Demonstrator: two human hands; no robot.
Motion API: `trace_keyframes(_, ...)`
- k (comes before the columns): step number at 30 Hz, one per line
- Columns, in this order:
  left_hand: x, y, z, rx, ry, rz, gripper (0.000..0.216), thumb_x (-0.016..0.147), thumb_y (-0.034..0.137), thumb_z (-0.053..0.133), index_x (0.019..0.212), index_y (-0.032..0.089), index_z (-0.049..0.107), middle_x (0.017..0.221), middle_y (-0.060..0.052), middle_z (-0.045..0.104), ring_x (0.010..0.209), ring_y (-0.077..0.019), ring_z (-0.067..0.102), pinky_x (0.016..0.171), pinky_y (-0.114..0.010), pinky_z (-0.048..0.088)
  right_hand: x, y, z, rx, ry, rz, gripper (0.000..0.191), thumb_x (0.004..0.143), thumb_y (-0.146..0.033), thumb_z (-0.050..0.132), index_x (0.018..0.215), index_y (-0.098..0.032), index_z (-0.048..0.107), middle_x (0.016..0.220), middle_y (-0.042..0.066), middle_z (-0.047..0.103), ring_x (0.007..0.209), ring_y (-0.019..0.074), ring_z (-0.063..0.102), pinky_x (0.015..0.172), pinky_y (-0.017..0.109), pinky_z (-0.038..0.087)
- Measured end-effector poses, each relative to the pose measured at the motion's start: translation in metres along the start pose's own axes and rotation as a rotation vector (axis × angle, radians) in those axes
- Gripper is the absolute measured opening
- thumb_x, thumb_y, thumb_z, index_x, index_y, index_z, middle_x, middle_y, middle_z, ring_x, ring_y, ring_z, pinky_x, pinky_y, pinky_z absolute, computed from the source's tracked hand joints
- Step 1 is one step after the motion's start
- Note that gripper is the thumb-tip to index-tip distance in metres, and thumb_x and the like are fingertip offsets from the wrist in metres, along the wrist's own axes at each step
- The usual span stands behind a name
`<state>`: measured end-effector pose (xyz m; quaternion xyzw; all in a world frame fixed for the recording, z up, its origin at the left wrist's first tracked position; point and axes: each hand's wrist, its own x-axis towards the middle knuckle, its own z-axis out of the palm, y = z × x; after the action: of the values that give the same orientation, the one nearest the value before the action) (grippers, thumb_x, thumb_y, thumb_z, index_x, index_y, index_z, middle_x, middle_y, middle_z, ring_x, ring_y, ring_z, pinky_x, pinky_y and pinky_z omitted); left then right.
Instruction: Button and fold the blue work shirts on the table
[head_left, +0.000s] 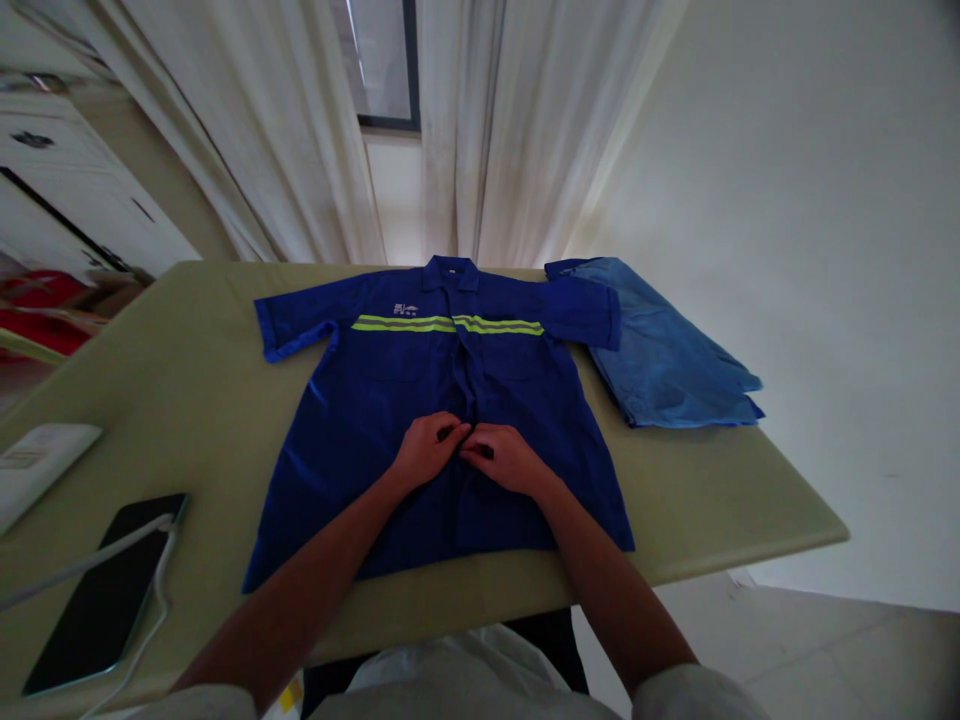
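A dark blue short-sleeved work shirt [390, 400] lies spread flat on the table, collar at the far side. A yellow-green reflective stripe [405, 324] crosses its chest, and a small white print sits above the stripe on the left. My left hand [429, 448] is closed in a pinch on the shirt's front opening, below the chest. Just beside it, my right hand [504, 455] pinches the other side of the same opening. The fingertips of both hands nearly meet. Whether a button is between them is too small to tell.
Folded blue garments [660, 350] lie at the right, partly under the shirt's sleeve. On the left are a phone [112, 590] with a white cable [159, 580] and a white box-like object [45, 465]. The table's [720, 510] right edge adjoins a wall; curtains [465, 130] hang behind.
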<state>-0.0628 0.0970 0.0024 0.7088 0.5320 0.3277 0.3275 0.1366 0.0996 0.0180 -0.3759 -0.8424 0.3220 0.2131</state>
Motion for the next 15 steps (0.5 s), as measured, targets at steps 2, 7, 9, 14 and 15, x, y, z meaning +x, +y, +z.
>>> trace_keyframes(2, 0.001, -0.001, -0.003, -0.036, -0.034, -0.003, 0.036, 0.098, 0.045, 0.057, 0.077, 0.018, 0.07, 0.072, 0.0, 0.067, 0.067, -0.0143, 0.057, 0.063, -0.026, 0.041, 0.002, 0.004, 0.003, 0.053, 0.049, 0.068, 0.006, 0.092, -0.02, 0.076, 0.086, -0.019, 0.074, 0.083, 0.001, 0.07, 0.074, 0.014, 0.062, 0.07, 0.025, 0.042)
trace_keyframes(7, 0.002, -0.007, -0.011, -0.121, -0.157, 0.068, 0.035, 0.103, 0.045, 0.049, 0.104, 0.02, 0.074, 0.092, -0.003, 0.074, 0.086, -0.0183, 0.066, 0.08, -0.03, 0.051, 0.002, 0.013, 0.005, 0.044, 0.164, 0.174, 0.014, 0.088, -0.027, 0.081, 0.081, -0.019, 0.072, 0.077, 0.0, 0.067, 0.069, 0.0136, 0.058, 0.066, 0.025, 0.038)
trace_keyframes(9, 0.001, -0.007, -0.011, -0.024, -0.17, 0.153, 0.033, 0.099, 0.048, 0.06, 0.115, 0.021, 0.072, 0.107, -0.006, 0.074, 0.098, -0.0218, 0.066, 0.09, -0.035, 0.051, 0.002, 0.016, 0.0, 0.061, 0.151, 0.164, 0.008, 0.087, -0.018, 0.078, 0.082, -0.019, 0.072, 0.077, -0.001, 0.066, 0.07, 0.0132, 0.058, 0.067, 0.025, 0.038)
trace_keyframes(14, -0.004, 0.002, -0.007, 0.32, -0.167, 0.28, 0.033, 0.103, 0.048, 0.054, 0.097, 0.021, 0.073, 0.116, -0.009, 0.071, 0.108, -0.0262, 0.06, 0.097, -0.044, 0.045, -0.001, 0.017, -0.008, 0.225, 0.192, 0.141, 0.01, 0.083, -0.014, 0.068, 0.091, -0.02, 0.07, 0.071, -0.004, 0.062, 0.063, 0.0114, 0.055, 0.064, 0.024, 0.039)
trace_keyframes(15, -0.005, 0.003, -0.008, 0.332, -0.197, 0.299, 0.035, 0.106, 0.044, 0.048, 0.096, 0.021, 0.073, 0.114, -0.008, 0.071, 0.107, -0.0254, 0.06, 0.097, -0.044, 0.044, -0.001, 0.017, -0.009, 0.257, 0.228, 0.15, 0.011, 0.082, -0.015, 0.067, 0.092, -0.02, 0.069, 0.069, -0.005, 0.06, 0.061, 0.0112, 0.053, 0.063, 0.024, 0.039)
